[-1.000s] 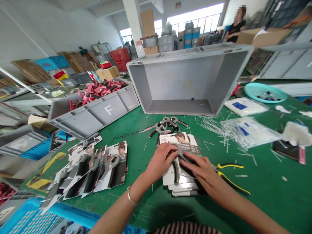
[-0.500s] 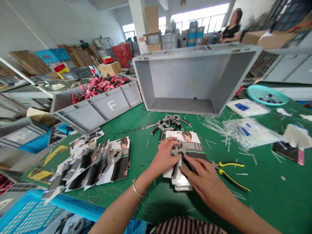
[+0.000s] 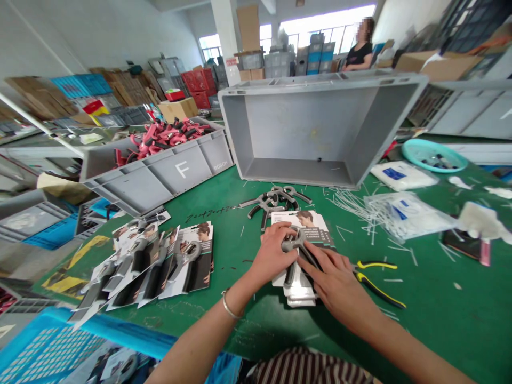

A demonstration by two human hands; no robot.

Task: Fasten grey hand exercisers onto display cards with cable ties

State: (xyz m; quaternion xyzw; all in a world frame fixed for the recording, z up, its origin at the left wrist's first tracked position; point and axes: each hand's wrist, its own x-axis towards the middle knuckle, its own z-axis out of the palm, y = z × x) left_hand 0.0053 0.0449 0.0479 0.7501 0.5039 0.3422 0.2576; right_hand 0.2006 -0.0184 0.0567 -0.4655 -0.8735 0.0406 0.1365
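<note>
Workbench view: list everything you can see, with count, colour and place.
Empty crate: one, grey, tilted on the table's far edge.
Crate marked F: one, grey, far left.
Grippers in that crate: many, pink and black.
Loose hand grippers: a small heap, dark grey, beyond the hands.
Carded grippers: several, fanned out, left of the hands.
Card stack: one, white, under the hands.
Grey hand gripper: one, on the stack.
Pliers: one pair, yellow and black, right of the hands.
Dish: one, teal, far right.
Co-worker: one, far background.
Left hand: on the gripper.
Right hand: on the gripper.
</note>
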